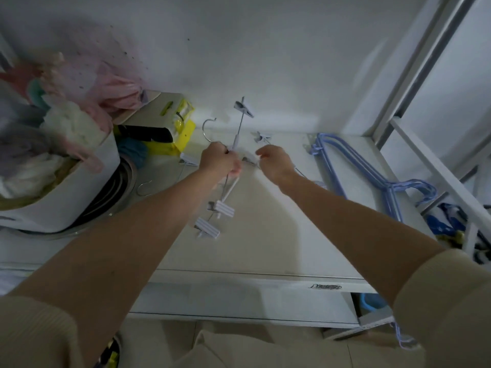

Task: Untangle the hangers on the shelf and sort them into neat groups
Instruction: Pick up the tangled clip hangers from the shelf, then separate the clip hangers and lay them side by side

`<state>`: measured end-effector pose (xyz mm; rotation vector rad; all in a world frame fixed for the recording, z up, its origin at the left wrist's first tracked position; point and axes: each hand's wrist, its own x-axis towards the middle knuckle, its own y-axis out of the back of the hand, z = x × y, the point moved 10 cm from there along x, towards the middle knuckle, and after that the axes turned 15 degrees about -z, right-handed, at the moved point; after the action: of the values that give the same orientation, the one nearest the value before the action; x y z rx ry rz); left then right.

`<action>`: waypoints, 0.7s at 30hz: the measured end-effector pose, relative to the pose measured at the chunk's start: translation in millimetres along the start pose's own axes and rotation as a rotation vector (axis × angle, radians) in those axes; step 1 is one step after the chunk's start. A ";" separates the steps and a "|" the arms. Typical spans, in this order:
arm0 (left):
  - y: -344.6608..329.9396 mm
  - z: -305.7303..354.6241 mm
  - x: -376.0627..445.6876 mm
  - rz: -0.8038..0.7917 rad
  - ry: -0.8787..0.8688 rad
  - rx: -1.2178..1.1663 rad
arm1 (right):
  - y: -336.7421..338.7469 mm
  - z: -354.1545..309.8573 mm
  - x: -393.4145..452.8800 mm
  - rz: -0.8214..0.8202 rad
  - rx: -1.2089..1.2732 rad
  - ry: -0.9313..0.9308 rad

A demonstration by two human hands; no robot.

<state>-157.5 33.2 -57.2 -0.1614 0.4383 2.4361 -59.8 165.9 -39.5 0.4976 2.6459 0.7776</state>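
Clip hangers [230, 166] are thin shiny metal wire with matt white plastic clips; blue hangers [356, 166] look glossy (coated wire, apparently). Shelf [279, 235] is smooth, matt white. Sleeves [446, 296] are ribbed cloth.

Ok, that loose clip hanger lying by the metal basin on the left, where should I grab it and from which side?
Probably by its wire hook, coming from above on the near side. The hook curls open beside the basin, apart from the clip hangers that your left hand grips, so lifting there should avoid snagging. Its clip lies farther back.
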 end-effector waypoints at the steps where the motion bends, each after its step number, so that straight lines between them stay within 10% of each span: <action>1: 3.4 1.4 1.9 0.004 -0.003 0.005 | 13.2 11.5 6.5 0.040 -0.039 -0.036; 21: 4.1 -3.1 24.8 -0.016 0.016 0.252 | 10.7 79.5 85.0 -0.137 -0.757 -0.129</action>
<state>-179.5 43.5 -64.5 -0.0759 0.7417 2.3405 -99.6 245.6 -115.1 0.1449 2.0218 1.5259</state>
